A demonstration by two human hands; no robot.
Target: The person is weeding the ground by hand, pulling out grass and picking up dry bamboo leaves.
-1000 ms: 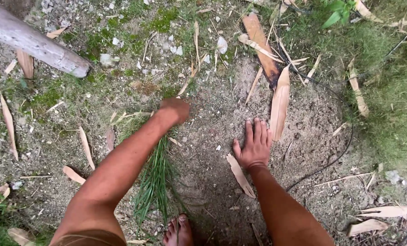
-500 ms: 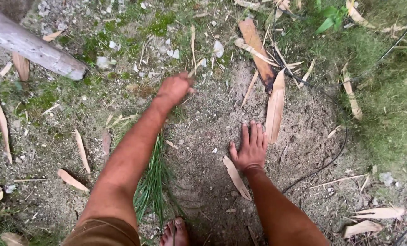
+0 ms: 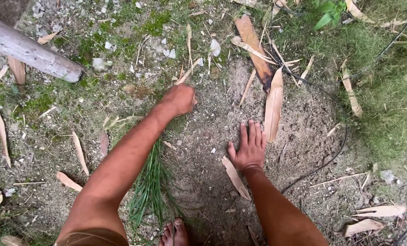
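My left hand (image 3: 181, 98) reaches forward over the bare soil (image 3: 212, 123) with its fingers curled into a fist. It sits at the lower end of a thin dry stalk (image 3: 188, 70); whether it grips the stalk is hidden. My right hand (image 3: 249, 148) lies flat on the dirt, fingers spread, holding nothing. Its fingertips are beside a long dry leaf sheath (image 3: 273, 105). A bunch of green grass blades (image 3: 149, 187) lies on the ground under my left forearm. My bare foot (image 3: 175, 233) shows at the bottom edge.
A grey log (image 3: 28, 52) lies at the upper left. A brown bark strip (image 3: 254, 43) and several dry sheaths are scattered about. A thin black cable (image 3: 335, 150) curves along the right of the soil patch. Grass and a small green plant (image 3: 328, 12) grow at the right.
My left hand has moved forward and up, away from the grass bunch, to the dry stalk and closed. The right hand has stayed flat on the soil.
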